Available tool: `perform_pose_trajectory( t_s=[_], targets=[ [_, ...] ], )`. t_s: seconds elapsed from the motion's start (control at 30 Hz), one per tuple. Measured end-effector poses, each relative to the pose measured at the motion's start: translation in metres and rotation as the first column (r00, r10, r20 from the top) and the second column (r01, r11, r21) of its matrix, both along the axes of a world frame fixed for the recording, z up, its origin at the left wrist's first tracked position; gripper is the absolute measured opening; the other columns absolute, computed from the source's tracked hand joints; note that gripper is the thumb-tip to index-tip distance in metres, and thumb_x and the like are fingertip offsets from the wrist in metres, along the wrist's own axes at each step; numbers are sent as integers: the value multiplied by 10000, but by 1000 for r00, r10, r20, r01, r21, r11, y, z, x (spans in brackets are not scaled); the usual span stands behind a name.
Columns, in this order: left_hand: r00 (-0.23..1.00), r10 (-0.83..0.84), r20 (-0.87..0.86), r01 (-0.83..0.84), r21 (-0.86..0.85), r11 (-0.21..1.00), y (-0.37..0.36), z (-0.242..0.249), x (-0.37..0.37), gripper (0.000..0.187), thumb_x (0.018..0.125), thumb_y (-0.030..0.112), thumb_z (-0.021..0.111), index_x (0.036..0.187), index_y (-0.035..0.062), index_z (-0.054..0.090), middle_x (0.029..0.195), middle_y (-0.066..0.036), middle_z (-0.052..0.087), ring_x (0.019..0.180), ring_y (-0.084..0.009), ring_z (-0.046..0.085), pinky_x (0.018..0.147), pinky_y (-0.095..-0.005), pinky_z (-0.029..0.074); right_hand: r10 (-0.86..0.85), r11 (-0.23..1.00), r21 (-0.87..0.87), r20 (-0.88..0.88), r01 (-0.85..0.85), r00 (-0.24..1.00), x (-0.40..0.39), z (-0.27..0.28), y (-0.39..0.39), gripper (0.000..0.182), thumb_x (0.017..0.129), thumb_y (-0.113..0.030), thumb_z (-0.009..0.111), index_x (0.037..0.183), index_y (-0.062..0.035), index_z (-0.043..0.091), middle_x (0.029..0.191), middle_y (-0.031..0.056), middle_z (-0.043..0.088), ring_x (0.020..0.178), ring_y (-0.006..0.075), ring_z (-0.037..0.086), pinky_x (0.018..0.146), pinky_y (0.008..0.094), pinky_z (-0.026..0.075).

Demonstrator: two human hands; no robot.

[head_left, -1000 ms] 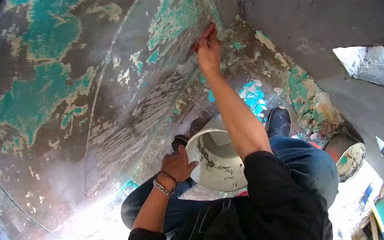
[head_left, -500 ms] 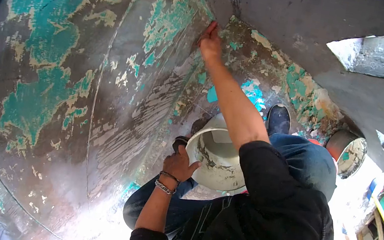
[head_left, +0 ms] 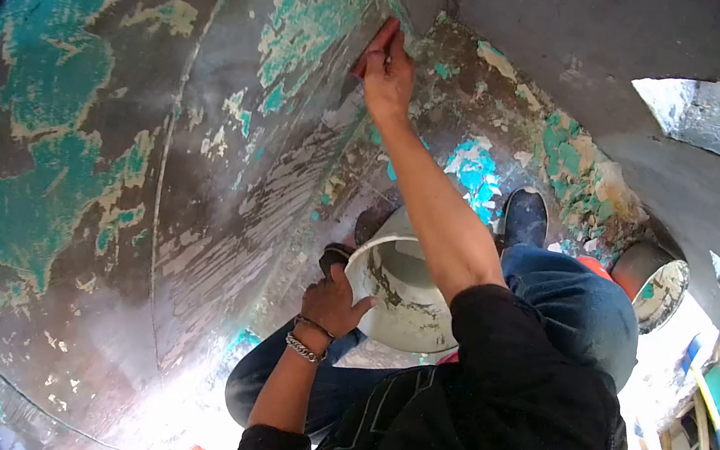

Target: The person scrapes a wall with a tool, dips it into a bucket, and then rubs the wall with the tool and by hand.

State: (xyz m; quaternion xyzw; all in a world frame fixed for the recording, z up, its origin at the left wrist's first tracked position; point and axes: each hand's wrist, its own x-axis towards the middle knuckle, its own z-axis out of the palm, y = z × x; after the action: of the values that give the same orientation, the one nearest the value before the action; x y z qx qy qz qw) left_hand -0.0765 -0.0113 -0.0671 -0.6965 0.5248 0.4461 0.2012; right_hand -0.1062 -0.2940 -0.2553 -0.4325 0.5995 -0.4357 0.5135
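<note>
Fingers [head_left: 400,58] of the right hand [head_left: 388,88] are closed around a reddish-brown piece [head_left: 374,50], thumb on one side, fingertips on the other. Change against half a second ago: then only a small bit of reddish colour shows at the fingertips; now a long side of the piece is exposed, slanting from upper right to lower left in view. The head view shifts slightly too, so not all of the difference is hand motion. Judgement: the piece has been re-angled or moved along the surface while the grasp is kept, so work at this spot seems to be under way. Position: the piece lies on the wall side of the fingers, close along the patchy wall [head_left: 224,194] near the corner; its far face is hidden, so firm contact cannot be confirmed. Turquoise paint [head_left: 311,29] remains just left of it. Further out, below the right forearm, a white bucket [head_left: 400,326] stands between the legs, its inside smeared. Left hand [head_left: 331,303] stays low at the bucket's near-left edge, thumb spread toward the rim; fingertips only partly visible, so cannot tell whether they grip anything. Beyond the bucket: bright blue flakes [head_left: 478,176] on the floor, beside a dark shoe [head_left: 525,221].
</note>
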Motion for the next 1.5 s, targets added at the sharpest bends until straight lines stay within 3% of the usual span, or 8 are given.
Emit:
perform_pose_trajectory(
  t_s=[0.23,0.33,0.37,0.53,0.63,0.8,1.33,1.5],
  targets=[
    [999,-33,15,33,1,999,-9,5,-3,674,782,474,650,1057,-49,325,847,-278,619,749,-415,633,656,-480,510,-103,964,266,454,-25,885,-6,8,-15,562,962,-434,400,1390,-70,368,871,122,598,808,216,589,724,344,465],
    [999,39,-10,-38,69,997,-5,10,-5,679,788,477,643,1069,-58,331,852,-287,620,760,-422,631,658,-482,505,-232,950,-244,-127,196,964,10,-32,-9,559,960,-455,426,1358,-63,419,785,41,572,693,110,512,619,272,418],
    [999,34,-19,-34,8,999,-11,9,-4,681,788,476,642,1072,-60,332,853,-290,620,763,-422,631,657,-483,503,-160,979,-56,395,198,904,10,-68,-26,563,962,-452,424,1372,-65,400,809,27,572,681,107,491,611,269,408],
    [999,22,-43,-24,-47,999,0,2,-1,669,792,479,634,1067,-57,341,861,-290,625,773,-415,634,666,-485,500,-347,919,358,933,165,-92,6,-20,-27,532,956,-458,442,1292,-47,470,857,-7,573,660,85,452,595,266,388],
    [995,-101,21,103,-140,985,6,-3,3,856,814,475,627,1280,-96,192,746,-238,635,661,-381,646,556,-434,521,-189,901,427,539,-73,821,-17,-7,-14,449,1001,-309,334,1401,-108,353,964,86,590,870,214,570,851,292,415],
    [1000,-1,-11,0,-43,999,-5,9,-5,666,799,482,626,1071,-47,326,816,-269,636,711,-403,642,622,-461,511,-153,854,495,530,-159,834,-7,-113,-28,508,968,-398,357,1359,-79,417,1035,140,591,938,272,572,854,395,422],
    [999,18,-50,-20,-41,999,-4,0,-5,713,797,472,630,1112,-81,307,916,-306,610,751,-404,639,626,-473,508,-266,847,530,353,42,897,35,-15,12,606,979,-460,250,1462,-96,212,1407,196,389,1212,378,448,983,432,368],
    [999,-29,-24,28,-16,999,-4,5,-3,751,788,504,625,1120,-87,303,961,-315,597,776,-415,633,653,-474,508,-574,622,721,685,-306,448,42,33,57,585,942,-557,250,1230,-108,489,1107,78,601,998,283,572,889,353,442]
  ],
)
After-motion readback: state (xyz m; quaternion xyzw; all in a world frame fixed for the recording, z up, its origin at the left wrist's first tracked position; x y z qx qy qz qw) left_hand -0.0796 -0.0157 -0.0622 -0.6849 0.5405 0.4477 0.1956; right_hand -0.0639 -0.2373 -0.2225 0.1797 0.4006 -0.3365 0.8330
